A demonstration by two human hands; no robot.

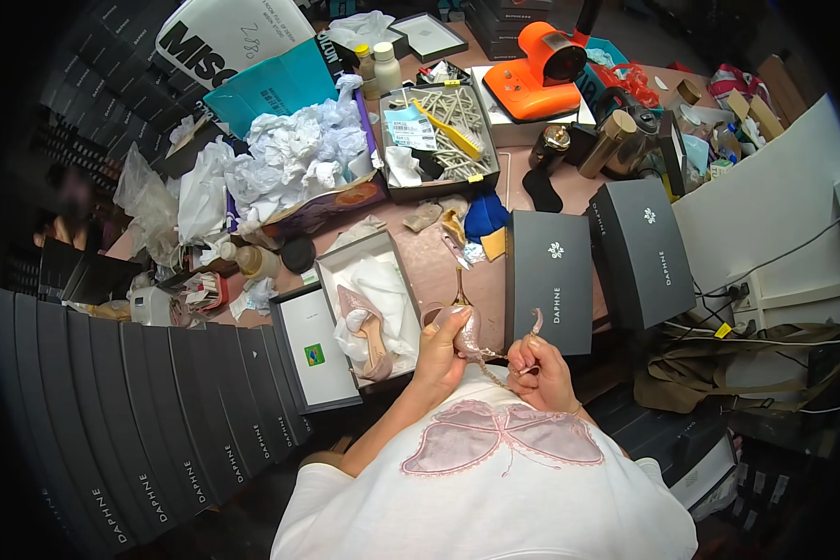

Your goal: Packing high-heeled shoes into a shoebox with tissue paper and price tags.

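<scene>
My left hand (pixel 441 350) is closed round a shiny pink high-heeled shoe (pixel 470 336), held in front of my chest with its slim heel pointing away from me. Just to the right, the fingers of my right hand (pixel 543 375) pinch a thin strap, whose curled end (pixel 537 322) sticks up above them. A beaded-looking strap (pixel 495 375) hangs between the hands. In an open shoebox (pixel 405 285) left of my hands lies a matching pink shoe (pixel 369 341) on white tissue. The box's lid (pixel 325 322), with a small green sticker, lies left of it.
Two closed dark shoeboxes (pixel 549 271) (pixel 642 247) stand to the right. Farther back are a box of sticks and a yellow cutter (pixel 453 131), crumpled white paper (pixel 294 149) and an orange device (pixel 537 79). Stacked dark boxes (pixel 159 411) line the left.
</scene>
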